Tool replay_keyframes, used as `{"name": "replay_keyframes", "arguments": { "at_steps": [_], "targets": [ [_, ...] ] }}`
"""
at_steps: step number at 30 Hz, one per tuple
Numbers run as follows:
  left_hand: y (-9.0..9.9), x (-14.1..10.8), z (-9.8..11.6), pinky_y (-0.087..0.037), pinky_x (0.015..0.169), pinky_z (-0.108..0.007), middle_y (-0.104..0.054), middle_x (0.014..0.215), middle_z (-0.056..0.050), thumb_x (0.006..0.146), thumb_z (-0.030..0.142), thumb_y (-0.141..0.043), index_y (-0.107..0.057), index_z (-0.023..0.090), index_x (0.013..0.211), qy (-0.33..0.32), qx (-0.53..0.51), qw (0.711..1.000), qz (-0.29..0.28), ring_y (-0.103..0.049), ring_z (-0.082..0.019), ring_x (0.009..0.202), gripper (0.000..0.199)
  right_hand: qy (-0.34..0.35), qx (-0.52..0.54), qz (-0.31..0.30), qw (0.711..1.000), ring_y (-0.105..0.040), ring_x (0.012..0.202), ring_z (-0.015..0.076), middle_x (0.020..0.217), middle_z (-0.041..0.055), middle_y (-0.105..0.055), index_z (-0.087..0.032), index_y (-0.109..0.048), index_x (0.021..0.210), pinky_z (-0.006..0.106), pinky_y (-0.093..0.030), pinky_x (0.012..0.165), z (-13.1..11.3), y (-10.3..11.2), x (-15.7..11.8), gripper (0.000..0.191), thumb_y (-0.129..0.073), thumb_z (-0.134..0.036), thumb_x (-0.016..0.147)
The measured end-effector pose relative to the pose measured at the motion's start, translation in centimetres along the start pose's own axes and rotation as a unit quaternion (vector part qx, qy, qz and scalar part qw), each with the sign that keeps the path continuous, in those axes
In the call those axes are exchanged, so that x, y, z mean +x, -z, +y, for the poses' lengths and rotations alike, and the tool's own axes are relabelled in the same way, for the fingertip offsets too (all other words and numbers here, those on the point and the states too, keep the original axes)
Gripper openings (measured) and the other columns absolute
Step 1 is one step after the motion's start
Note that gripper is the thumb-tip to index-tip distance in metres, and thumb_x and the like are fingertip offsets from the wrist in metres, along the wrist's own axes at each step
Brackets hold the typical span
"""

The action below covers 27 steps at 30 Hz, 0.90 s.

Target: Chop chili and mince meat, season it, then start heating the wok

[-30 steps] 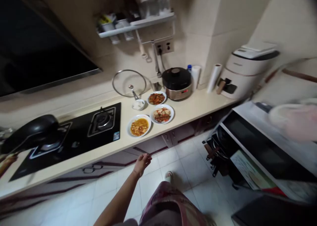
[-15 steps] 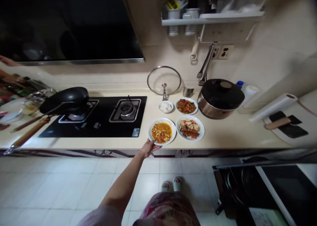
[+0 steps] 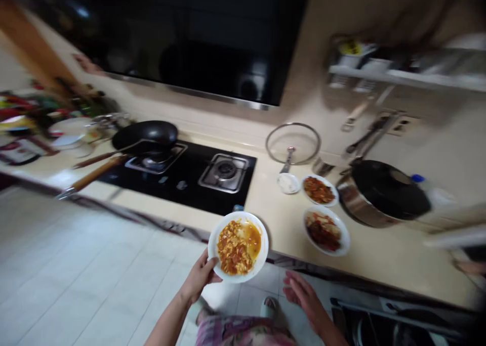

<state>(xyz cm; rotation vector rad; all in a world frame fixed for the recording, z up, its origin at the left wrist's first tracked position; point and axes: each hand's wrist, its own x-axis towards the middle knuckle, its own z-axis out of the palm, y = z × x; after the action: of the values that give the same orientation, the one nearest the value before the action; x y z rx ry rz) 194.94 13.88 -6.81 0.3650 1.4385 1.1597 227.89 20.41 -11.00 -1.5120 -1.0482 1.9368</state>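
My left hand (image 3: 200,276) grips the left rim of a white plate (image 3: 262,257), thumb on top and fingers below. In the plate lies what looks like tomato and scrambled egg (image 3: 235,252) in orange sauce. The plate is held up in front of the counter's edge, a little tilted. To its right, my right hand (image 3: 301,293) is raised with nothing in it, fingers stretched and slightly blurred, not touching the plate. On the counter beyond it stand a plate with reddish and pale food (image 3: 322,229), another plate of reddish food (image 3: 319,190) and a small white bowl (image 3: 288,184).
A black wok (image 3: 146,136) sits on the left burner of the hob (image 3: 190,184), its wooden handle jutting past the counter edge. A glass lid (image 3: 304,143) leans on the wall. A large lidded pot (image 3: 379,197) stands at right. The dark range hood (image 3: 212,42) hangs above.
My left hand has lifted the egg plate off the counter and drawn it back towards me. My right hand has come into view. My view has turned left.
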Motion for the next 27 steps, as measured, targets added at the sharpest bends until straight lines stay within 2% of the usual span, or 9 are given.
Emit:
{"name": "replay_keyframes", "arguments": {
  "at_steps": [2,4,7,9,15,19,22,24,27],
  "targets": [
    [5.3,-3.0,1.5,-0.055,0.051,-0.026,-0.064,0.068,0.0,0.076,0.031,-0.059,-0.04,0.019,0.126,-0.001,0.003,1.0,0.01,-0.06,-0.012,0.05,0.056,0.019,0.013,-0.13,0.991,-0.062,0.095,0.0221,0.115,0.0077,-0.06,-0.026,-0.053,0.119,0.037,-0.047,0.086,-3.7,-7.4,1.9,0.053,-0.062,-0.053,0.074],
    [11.4,-5.7,3.3,-0.054,0.05,-0.025,-0.065,0.069,-0.001,0.077,0.032,-0.058,-0.039,0.018,0.128,-0.009,0.002,1.0,0.023,-0.061,-0.013,0.052,0.056,-0.018,0.025,-0.271,0.962,-0.062,0.095,0.0204,0.118,0.0077,-0.059,-0.028,-0.038,0.131,0.038,-0.047,0.086,-6.2,-15.9,3.4,0.06,-0.06,-0.049,0.079],
    [21.6,-9.3,5.8,-0.055,0.05,-0.025,-0.067,0.073,-0.003,0.078,0.032,-0.056,-0.039,0.017,0.13,-0.025,0.0,0.999,0.045,-0.063,-0.014,0.055,0.057,-0.094,0.011,-0.435,0.895,-0.064,0.091,0.0204,0.112,0.0077,-0.062,-0.03,-0.021,0.139,0.038,-0.05,0.079,-7.5,-28.5,4.5,0.07,-0.06,-0.042,0.082],
    [28.5,-11.6,6.9,-0.056,0.051,-0.026,-0.067,0.076,-0.004,0.079,0.032,-0.055,-0.04,0.017,0.13,-0.038,0.0,0.997,0.061,-0.063,-0.013,0.055,0.055,-0.122,-0.019,-0.493,0.861,-0.065,0.087,0.0212,0.105,0.0075,-0.065,-0.029,-0.02,0.14,0.036,-0.053,0.072,-7.2,-36.4,4.9,0.073,-0.062,-0.038,0.081],
    [47.1,-17.0,8.3,-0.055,0.051,-0.025,-0.066,0.076,-0.003,0.08,0.034,-0.058,-0.044,0.019,0.128,-0.062,-0.064,0.987,0.131,-0.063,-0.013,0.056,0.052,-0.192,-0.09,-0.565,0.797,-0.067,0.07,0.0194,0.095,0.0085,-0.068,-0.019,-0.042,0.124,0.033,-0.055,0.062,-4.3,-58.4,5.6,0.057,-0.068,-0.035,0.075],
    [58.3,-17.7,8.8,-0.055,0.055,-0.027,-0.064,0.065,0.0,0.081,0.042,-0.057,-0.043,0.019,0.129,-0.097,-0.17,0.959,0.203,-0.062,-0.012,0.053,0.056,-0.187,-0.092,-0.556,0.804,-0.066,0.078,0.0212,0.099,0.0079,-0.067,-0.019,-0.047,0.115,0.033,-0.055,0.064,-2.1,-71.9,5.6,0.049,-0.069,-0.032,0.072],
    [66.4,-16.8,7.8,-0.054,0.058,-0.028,-0.066,0.073,-0.003,0.082,0.05,-0.053,-0.036,0.022,0.132,-0.134,-0.266,0.909,0.293,-0.065,-0.015,0.059,0.06,-0.166,-0.08,-0.543,0.819,-0.065,0.084,0.0223,0.101,0.0075,-0.066,-0.019,-0.049,0.11,0.035,-0.056,0.069,-0.8,-82.4,6.0,0.047,-0.07,-0.031,0.071],
    [71.0,-16.1,5.8,-0.053,0.06,-0.027,-0.067,0.081,-0.007,0.081,0.051,-0.053,-0.038,0.021,0.13,-0.12,-0.309,0.867,0.372,-0.066,-0.016,0.063,0.059,-0.15,-0.079,-0.539,0.825,-0.065,0.084,0.0218,0.1,0.006,-0.066,-0.019,-0.048,0.113,0.035,-0.056,0.07,-0.5,-89.8,6.5,0.051,-0.072,-0.03,0.069],
    [75.9,-15.2,1.5,-0.051,0.057,-0.026,-0.066,0.083,-0.008,0.081,0.045,-0.056,-0.048,0.019,0.12,0.01,-0.357,0.765,0.536,-0.066,-0.016,0.064,0.048,-0.144,-0.085,-0.531,0.831,-0.065,0.082,0.0212,0.095,0.0029,-0.067,-0.021,-0.045,0.119,0.035,-0.056,0.068,-1.2,-101.0,7.2,0.064,-0.075,-0.027,0.063]
  ]
}}
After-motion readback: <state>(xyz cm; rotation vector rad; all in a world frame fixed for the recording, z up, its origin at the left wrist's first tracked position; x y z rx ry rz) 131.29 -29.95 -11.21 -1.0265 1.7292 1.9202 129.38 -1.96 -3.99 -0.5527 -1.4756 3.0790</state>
